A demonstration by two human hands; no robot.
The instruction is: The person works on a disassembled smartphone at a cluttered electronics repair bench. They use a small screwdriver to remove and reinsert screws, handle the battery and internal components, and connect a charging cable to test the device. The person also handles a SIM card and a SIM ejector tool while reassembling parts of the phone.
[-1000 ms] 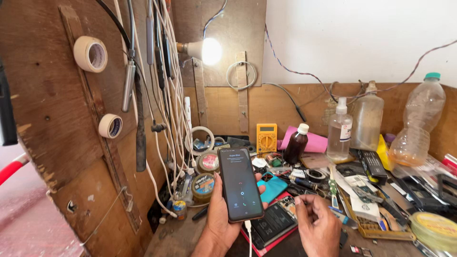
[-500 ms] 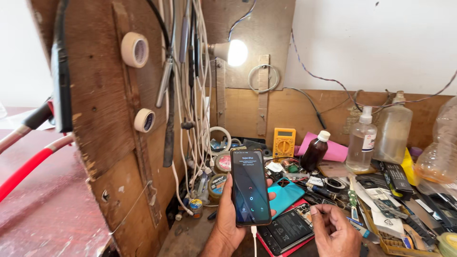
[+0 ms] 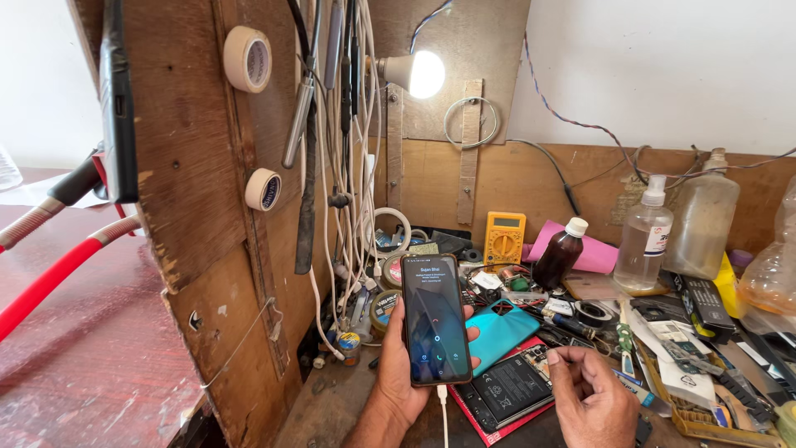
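My left hand (image 3: 402,377) holds a black smartphone (image 3: 434,319) upright, its screen lit and facing me. A white cable (image 3: 443,411) is plugged into the phone's bottom edge. My right hand (image 3: 590,396) hovers to the right with fingers curled and thumb pinched to forefinger; whether it holds anything small I cannot tell. Just below the hands lies an opened phone with a black battery (image 3: 510,390) on a red mat, and a teal phone back cover (image 3: 497,330) rests behind it.
A cluttered wooden bench holds a yellow multimeter (image 3: 503,237), a dark brown bottle (image 3: 557,254), clear plastic bottles (image 3: 643,241), tools and parts. A wooden panel (image 3: 191,158) on the left carries tape rolls and hanging cables. A lit bulb (image 3: 419,73) shines above.
The view has swung left and closer, so the wooden panel fills more of the frame. My left hand still holds the phone; my right hand stays curled beside it.
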